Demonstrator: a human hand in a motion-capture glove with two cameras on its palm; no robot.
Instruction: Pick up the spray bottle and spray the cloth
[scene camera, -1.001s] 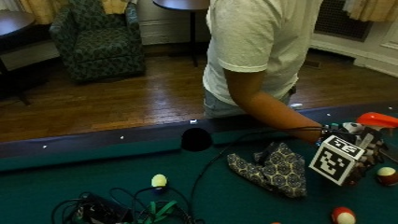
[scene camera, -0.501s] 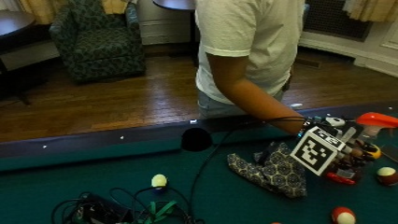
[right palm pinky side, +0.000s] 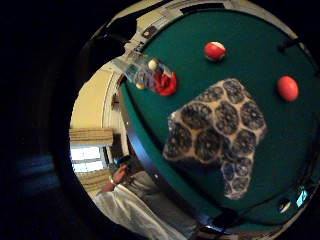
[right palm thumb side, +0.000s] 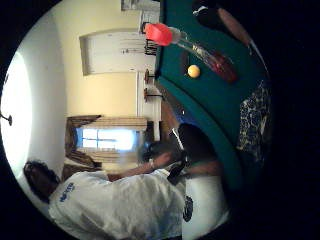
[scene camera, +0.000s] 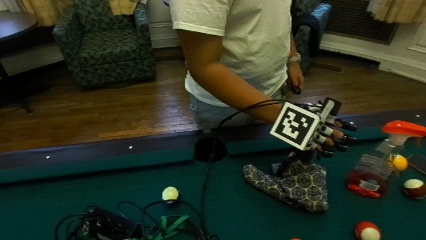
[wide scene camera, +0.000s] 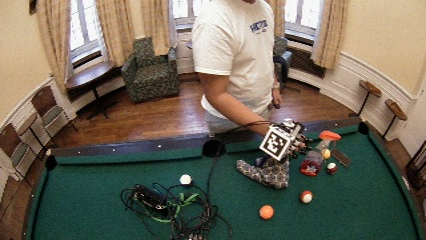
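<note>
- Risk first, as a judgement — the spray bottle (scene camera: 385, 159) stands with a yellow ball (scene camera: 399, 162) touching or just beside it, so a sweeping reach from the hand could knock the bottle over or send the ball rolling on the bench (scene camera: 100, 200)
- The fingers (scene camera: 336, 135) of the gloved right hand (scene camera: 318, 131) look loosely spread and hold nothing — the hand hovers in the air, apart from everything
- Right under the hand lies the patterned cloth (scene camera: 291, 182), bunched flat on the green felt
- Just beyond the fingertips stands the bottle, upright, with its orange trigger head (scene camera: 404, 128) on top, not yet picked up
- Further out past the bottle sit a red-and-white ball (scene camera: 414, 186) and another (scene camera: 367, 231); on the hand's other side lie a pale ball (scene camera: 170, 193) and a cable tangle (scene camera: 126, 226)
</note>
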